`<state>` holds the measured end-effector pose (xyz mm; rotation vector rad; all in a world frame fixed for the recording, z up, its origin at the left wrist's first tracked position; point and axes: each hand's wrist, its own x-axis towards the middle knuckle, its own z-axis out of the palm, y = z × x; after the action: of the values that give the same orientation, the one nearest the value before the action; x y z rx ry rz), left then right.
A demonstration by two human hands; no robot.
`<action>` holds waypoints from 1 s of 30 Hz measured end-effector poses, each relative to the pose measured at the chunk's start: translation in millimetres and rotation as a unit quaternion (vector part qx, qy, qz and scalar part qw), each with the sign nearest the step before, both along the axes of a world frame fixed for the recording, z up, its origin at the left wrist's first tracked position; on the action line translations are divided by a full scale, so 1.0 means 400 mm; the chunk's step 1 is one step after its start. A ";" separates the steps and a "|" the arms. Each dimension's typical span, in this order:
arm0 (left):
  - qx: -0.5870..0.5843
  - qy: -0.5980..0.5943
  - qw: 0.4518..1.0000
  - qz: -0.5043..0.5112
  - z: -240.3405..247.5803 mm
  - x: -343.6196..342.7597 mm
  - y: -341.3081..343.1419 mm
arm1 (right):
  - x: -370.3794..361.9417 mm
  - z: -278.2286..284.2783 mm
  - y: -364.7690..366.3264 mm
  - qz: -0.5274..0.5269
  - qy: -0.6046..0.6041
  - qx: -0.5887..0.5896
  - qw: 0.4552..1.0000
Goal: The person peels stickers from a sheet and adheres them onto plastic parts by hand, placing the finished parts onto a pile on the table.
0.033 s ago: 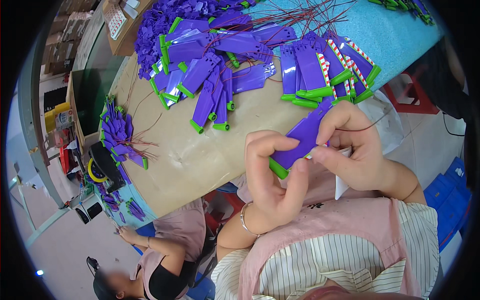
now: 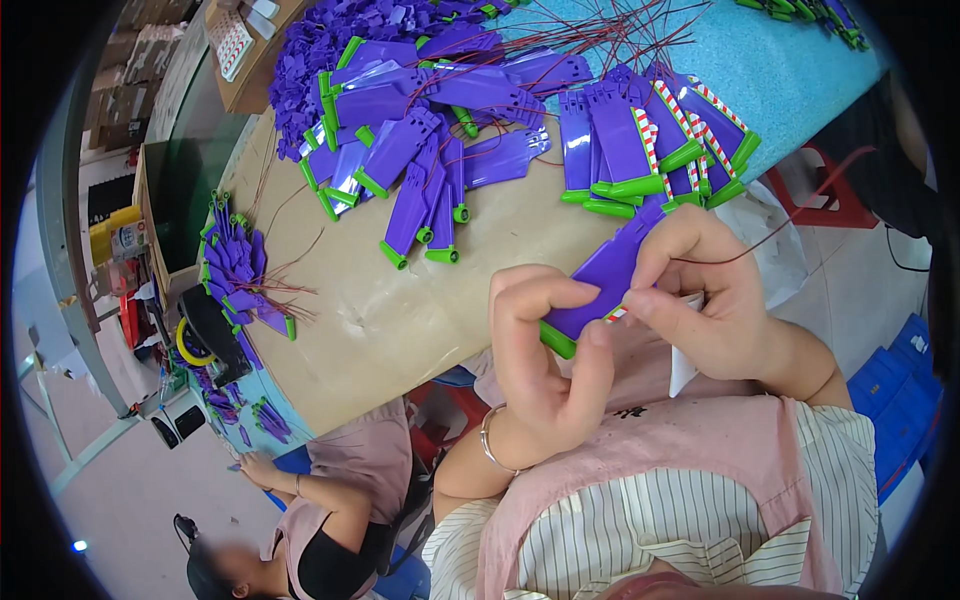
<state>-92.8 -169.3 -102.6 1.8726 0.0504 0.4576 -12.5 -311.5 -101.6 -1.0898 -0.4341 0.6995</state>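
Note:
My left hand grips a purple plastic panel by its lower left, thumb on one side and curled fingers on the other. A green strip caps that end of the panel. At its near edge, my right hand pinches with thumb and forefinger where a red-and-white striped sticker shows between my fingertips. Some of the sticker is hidden by my thumb. A white paper piece sticks out below my right fingers. Past this hand, a thin dark red wire trails to the right.
Beyond my hands lie striped panels, with plain purple panels left of them. Small purple parts are heaped at the far left. More panels and a yellow tape roll lie left. A co-worker sits at lower left.
The red wire's loose end has swung up and outward to the right. My right thumb has shifted slightly, and more of the striped sticker shows. The left hand stays about where it was.

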 end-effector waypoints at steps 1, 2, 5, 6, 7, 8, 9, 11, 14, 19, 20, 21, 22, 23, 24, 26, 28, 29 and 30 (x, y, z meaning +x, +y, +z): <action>0.001 -0.001 1.000 0.000 -0.003 -0.008 0.000 | 0.005 -0.007 -0.005 0.014 -0.022 -0.010 1.000; -0.006 0.024 1.000 0.001 -0.005 -0.019 -0.002 | 0.012 -0.004 -0.008 0.014 -0.023 -0.009 1.000; 0.024 0.027 0.999 -0.039 -0.004 -0.006 0.001 | 0.019 0.014 -0.001 -0.073 0.046 -0.009 0.996; 0.063 0.006 0.995 -0.077 -0.002 0.002 0.001 | 0.026 0.007 -0.011 -0.076 0.045 -0.009 0.996; 0.085 0.000 0.994 -0.074 0.003 0.002 -0.003 | 0.037 -0.001 -0.026 -0.075 0.043 -0.006 0.996; 0.086 -0.002 0.994 -0.072 0.003 0.011 -0.005 | 0.047 -0.003 -0.041 -0.078 0.046 -0.012 0.996; 0.117 -0.038 0.991 -0.052 -0.001 0.027 -0.007 | 0.051 -0.005 -0.054 -0.077 0.044 -0.012 0.996; 0.198 -0.025 0.980 -0.021 -0.027 0.070 -0.017 | 0.058 0.000 -0.074 -0.069 0.040 -0.068 0.994; 0.302 0.057 0.951 -0.038 -0.064 0.120 -0.039 | 0.049 0.012 -0.067 -0.088 0.035 -0.117 0.989; 0.145 -0.031 0.974 -0.170 0.005 0.064 -0.049 | 0.029 -0.016 -0.050 -0.135 -0.052 -0.065 0.987; 0.062 -0.006 0.983 -0.171 0.007 0.051 -0.070 | 0.033 -0.004 -0.053 -0.104 -0.067 -0.079 0.989; 0.064 -0.005 0.984 -0.169 0.007 0.043 -0.068 | 0.031 -0.007 -0.046 -0.102 -0.066 -0.077 0.990; 0.061 -0.012 0.991 -0.116 0.001 0.037 -0.065 | 0.029 -0.014 -0.036 -0.083 -0.075 -0.054 0.992; 0.057 -0.020 0.996 -0.063 -0.003 0.030 -0.062 | 0.028 -0.018 -0.029 -0.063 -0.084 -0.032 0.994; -0.022 0.000 1.000 0.021 -0.005 0.022 -0.061 | 0.027 -0.008 -0.028 -0.048 -0.055 -0.050 0.996; 0.083 -0.013 0.996 0.041 0.001 0.034 -0.013 | 0.029 -0.012 -0.030 -0.026 -0.082 -0.081 0.993; 0.116 -0.025 0.993 0.023 0.000 0.035 0.001 | 0.022 -0.009 -0.029 -0.008 -0.045 -0.103 0.994; 0.150 -0.029 0.988 0.015 0.004 0.034 -0.001 | 0.027 -0.007 -0.029 -0.006 -0.045 -0.103 0.994; 0.184 -0.033 0.982 0.006 0.005 0.032 -0.001 | 0.036 -0.006 -0.032 0.009 -0.106 -0.118 0.987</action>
<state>-80.1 -169.9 -100.5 2.2182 -0.0719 0.5677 1.9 -324.3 -104.1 -1.3923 -0.5547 0.6650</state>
